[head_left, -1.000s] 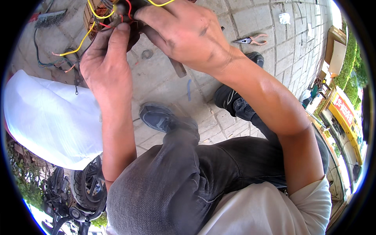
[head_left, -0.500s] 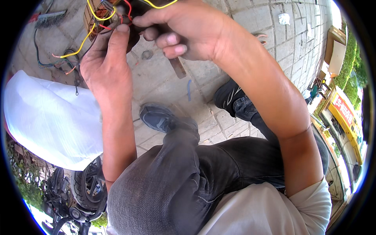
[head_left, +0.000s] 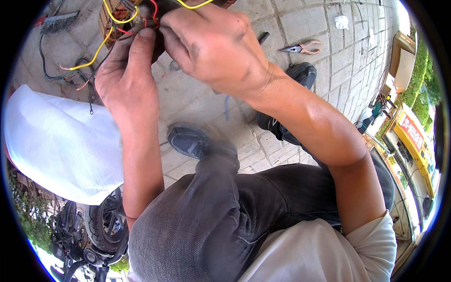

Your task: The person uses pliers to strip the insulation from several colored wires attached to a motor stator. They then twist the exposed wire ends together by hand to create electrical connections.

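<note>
At the top edge is a part with copper windings [head_left: 105, 22], partly cut off by the frame, with loose wires coming from it. My left hand [head_left: 128, 70] is closed, its thumb pressing on red wires [head_left: 154, 10] in front of the windings. Against it, my right hand [head_left: 213, 49] is curled with its fingertips pinched at the same red wires; the exact contact is hidden behind the knuckles. A yellow wire [head_left: 97, 52] with a bare copper end hangs left of my left hand. Another yellow wire [head_left: 192, 6] arches above my right hand.
Pliers [head_left: 307, 48] with light-coloured handles lie on the paving right of my right hand. A brush [head_left: 60, 23] and dark cables [head_left: 43, 58] lie at far left. A white sheet-like cover [head_left: 66, 141] is beside my left forearm, near a motorcycle wheel [head_left: 105, 223]. My shoes [head_left: 188, 140] are below.
My right hand has rolled over, its back now facing up and its fingers curled under, and the forearm has dropped, uncovering the pliers. My left hand has barely moved.
</note>
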The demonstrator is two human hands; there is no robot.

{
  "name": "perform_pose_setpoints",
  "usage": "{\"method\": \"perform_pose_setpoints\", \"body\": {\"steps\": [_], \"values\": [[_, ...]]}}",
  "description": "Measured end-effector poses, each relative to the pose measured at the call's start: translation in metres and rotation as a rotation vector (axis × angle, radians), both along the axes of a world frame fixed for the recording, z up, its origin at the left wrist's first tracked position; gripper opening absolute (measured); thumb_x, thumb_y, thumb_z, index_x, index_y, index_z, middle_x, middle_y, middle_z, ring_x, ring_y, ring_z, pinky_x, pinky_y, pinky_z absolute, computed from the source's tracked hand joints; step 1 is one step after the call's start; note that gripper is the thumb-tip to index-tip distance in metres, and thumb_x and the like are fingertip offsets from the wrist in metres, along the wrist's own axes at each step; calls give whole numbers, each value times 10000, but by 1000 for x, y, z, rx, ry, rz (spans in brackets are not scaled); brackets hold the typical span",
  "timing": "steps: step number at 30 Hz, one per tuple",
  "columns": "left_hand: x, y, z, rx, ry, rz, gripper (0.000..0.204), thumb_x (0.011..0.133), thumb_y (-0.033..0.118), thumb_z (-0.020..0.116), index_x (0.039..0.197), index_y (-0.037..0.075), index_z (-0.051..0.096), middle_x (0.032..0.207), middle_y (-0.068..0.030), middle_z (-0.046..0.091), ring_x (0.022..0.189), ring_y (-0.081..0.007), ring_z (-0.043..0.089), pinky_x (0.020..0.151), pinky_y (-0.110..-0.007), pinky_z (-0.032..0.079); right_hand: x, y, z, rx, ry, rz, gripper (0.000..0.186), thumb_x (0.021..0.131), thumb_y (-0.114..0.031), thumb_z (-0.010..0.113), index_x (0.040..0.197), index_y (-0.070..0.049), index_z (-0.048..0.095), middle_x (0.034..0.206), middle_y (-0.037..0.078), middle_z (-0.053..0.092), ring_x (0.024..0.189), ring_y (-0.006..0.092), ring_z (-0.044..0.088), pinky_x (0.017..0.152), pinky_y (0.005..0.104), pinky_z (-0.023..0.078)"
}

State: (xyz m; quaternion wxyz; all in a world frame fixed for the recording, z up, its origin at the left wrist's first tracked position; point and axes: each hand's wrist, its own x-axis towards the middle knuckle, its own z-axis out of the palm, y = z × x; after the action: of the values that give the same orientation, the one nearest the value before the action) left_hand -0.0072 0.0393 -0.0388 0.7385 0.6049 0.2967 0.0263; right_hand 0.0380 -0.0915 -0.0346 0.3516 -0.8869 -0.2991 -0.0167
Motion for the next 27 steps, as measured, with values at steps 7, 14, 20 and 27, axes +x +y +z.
{"method": "perform_pose_setpoints", "body": {"steps": [7, 14, 20, 27], "values": [[0, 2, -2, 25, 3, -31, 259, 878, 91, 626, 1049, -103, 610, 920, -147, 661, 819, -194, 647, 778, -300, 528, 26, 8, 4, 856, 1744, -500, 80, 820, -18, 608, 782, 49, 588, 631, 113, 520, 495, 118, 412, 402, 260, 298], [0, 5, -5, 80, 5, -74, 272, 878, 87, 622, 1056, -116, 598, 963, -178, 657, 859, -228, 660, 802, -321, 539, 10, -13, 11, 83, 412, -54, 110, 801, -45, 569, 891, -10, 622, 771, 106, 616, 619, 272, 606, 564, 356, 491], [0, 5, -2, 71, 9, -74, 257, 882, 77, 614, 1056, -112, 601, 952, -169, 660, 861, -228, 662, 802, -318, 540, 14, -16, 0, -21, -77, 144, 106, 774, -90, 586, 854, -40, 637, 829, 97, 627, 755, 264, 640, 633, 370, 526], [1, 2, 2, 21, 12, -54, 232, 881, 75, 619, 1031, -102, 618, 934, -155, 660, 824, -204, 649, 770, -296, 528, 9, -13, -4, 61, -27, 66, 122, 751, -120, 639, 839, -37, 632, 807, 90, 619, 716, 264, 639, 603, 359, 528]]}}
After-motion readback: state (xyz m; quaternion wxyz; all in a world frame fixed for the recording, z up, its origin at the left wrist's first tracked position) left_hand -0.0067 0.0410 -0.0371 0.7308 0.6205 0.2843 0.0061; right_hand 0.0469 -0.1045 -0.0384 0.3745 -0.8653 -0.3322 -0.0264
